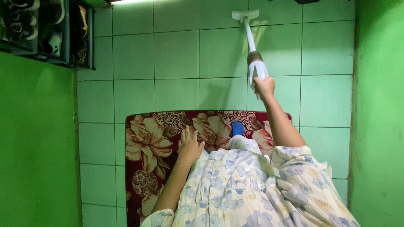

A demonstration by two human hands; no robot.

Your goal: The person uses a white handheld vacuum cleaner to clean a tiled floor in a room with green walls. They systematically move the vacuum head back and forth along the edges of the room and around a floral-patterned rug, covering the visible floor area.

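Note:
My right hand [264, 86] grips the handle of a white stick vacuum cleaner [253, 59], arm stretched forward. Its flat white head [245, 16] rests on the pale tiled floor [176, 54] far ahead. My left hand [189, 146] lies flat with fingers spread on a dark red floral mat [147, 143], holding nothing. A floral-print garment [252, 189] covers my lap over the mat. A small blue object [238, 128] shows on the mat just beyond the garment.
Green walls [38, 147] close in on both sides, the right wall [378, 113] close by. A dark shoe rack [46, 31] with several shoes stands at the upper left.

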